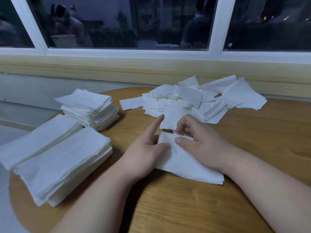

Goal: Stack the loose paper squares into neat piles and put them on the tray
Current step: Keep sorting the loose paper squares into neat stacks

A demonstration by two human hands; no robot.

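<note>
Wood shows all over the round surface (168, 207), which sits by a dark window (127, 22). Close in, the left hand (144, 148) presses its thumb on top of a small pile (185, 163) of paper squares. Its lower fingers are tucked at the pile's edge, and its pointing finger sticks out straight to touch one loose square (171, 118). The right hand (202, 143) holds the same pile, thumb on top and fingers curled over the far end. The job now looks like pulling that loose square onto the pile. It helps to match the corners first, lay it flat, then pat the sides so no edge sticks out. Just behind lies the messy heap (188, 98) waiting to be sorted. Off to the left sit the neat piles (64, 165). No tray can be seen.
</note>
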